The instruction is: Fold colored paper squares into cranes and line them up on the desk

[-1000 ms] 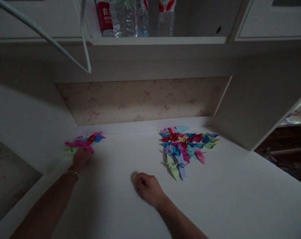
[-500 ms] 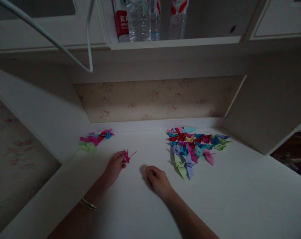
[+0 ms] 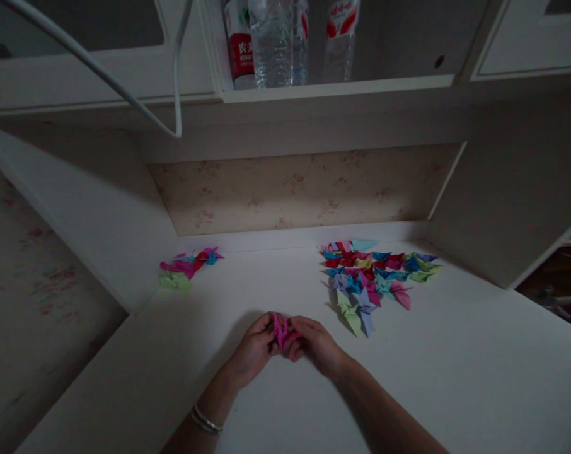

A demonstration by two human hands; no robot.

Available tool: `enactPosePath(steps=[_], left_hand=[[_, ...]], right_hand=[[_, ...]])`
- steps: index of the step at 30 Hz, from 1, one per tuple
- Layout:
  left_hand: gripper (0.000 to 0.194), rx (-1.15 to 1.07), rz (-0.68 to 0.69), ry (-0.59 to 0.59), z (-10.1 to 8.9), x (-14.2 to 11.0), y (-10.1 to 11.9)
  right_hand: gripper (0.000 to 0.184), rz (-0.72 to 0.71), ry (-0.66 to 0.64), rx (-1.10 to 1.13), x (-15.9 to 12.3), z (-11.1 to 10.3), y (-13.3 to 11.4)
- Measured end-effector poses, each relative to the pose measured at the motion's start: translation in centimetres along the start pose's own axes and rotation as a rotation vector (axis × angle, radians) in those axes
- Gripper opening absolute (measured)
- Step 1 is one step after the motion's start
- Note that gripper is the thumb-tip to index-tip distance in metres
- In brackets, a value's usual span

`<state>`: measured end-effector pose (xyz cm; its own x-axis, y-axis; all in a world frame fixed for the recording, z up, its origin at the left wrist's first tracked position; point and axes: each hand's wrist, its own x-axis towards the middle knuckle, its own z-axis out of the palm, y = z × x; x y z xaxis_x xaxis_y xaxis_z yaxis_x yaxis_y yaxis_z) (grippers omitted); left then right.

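Observation:
A magenta paper crane (image 3: 280, 334) is between my two hands, low over the middle of the white desk (image 3: 266, 403). My left hand (image 3: 256, 347) pinches it from the left side. From the right, my right hand (image 3: 316, 342) has its fingers closed on the crane's other side. Parts of the crane are covered by my fingertips. To the right, a large group of folded paper cranes (image 3: 368, 277) in many colours lies in rows. At the far left, a small pile of paper cranes (image 3: 190, 265) holds pink, red, blue and light green ones.
Overhead, plastic bottles (image 3: 271, 47) stand on an open cabinet shelf (image 3: 337, 89). A white bent lamp arm or cable (image 3: 125, 94) hangs at upper left. Side panels (image 3: 493, 189) enclose the desk, with floral wallpaper (image 3: 295, 192) behind.
My left hand has brought the magenta crane right and toward me. My right hand, closed and apart from it before, now grips it too. The view has shifted slightly.

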<state>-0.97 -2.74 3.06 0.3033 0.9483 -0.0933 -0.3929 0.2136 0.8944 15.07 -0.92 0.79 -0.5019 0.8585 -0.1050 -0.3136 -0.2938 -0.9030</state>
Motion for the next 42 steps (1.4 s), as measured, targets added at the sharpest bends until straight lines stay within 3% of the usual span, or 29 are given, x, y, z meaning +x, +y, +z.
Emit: enactPosePath(steps=[7, 11, 22, 30, 37, 42], left_hand=[[0.017, 0.002, -0.033, 0.091, -0.2, 0.0, -0.6], [0.019, -0.060, 0.025, 0.119, 0.0, 0.3, -0.4], [0.010, -0.079, -0.007, -0.021, 0.0, 0.1, -0.3], [0.041, 0.030, 0.111, 0.176, -0.3, 0.6, -0.6], [0.040, 0.215, 0.136, 0.120, -0.3, 0.3, -0.8], [0.034, 0.201, 0.114, 0.075, -0.4, 0.4, -0.8]], right_hand=[[0.030, -0.014, -0.047, -0.030, -1.0, 0.2, -0.5], [0.037, -0.058, -0.026, -0.016, -0.8, 0.2, 0.2], [0.026, -0.207, -0.061, -0.193, -0.8, 0.6, 0.4], [0.029, -0.179, 0.105, -0.101, -0.5, 0.2, 0.6], [0.036, -0.200, 0.208, -0.102, -0.6, 0.5, 0.2], [0.037, -0.233, 0.167, -0.127, -0.5, 0.6, 0.5]])
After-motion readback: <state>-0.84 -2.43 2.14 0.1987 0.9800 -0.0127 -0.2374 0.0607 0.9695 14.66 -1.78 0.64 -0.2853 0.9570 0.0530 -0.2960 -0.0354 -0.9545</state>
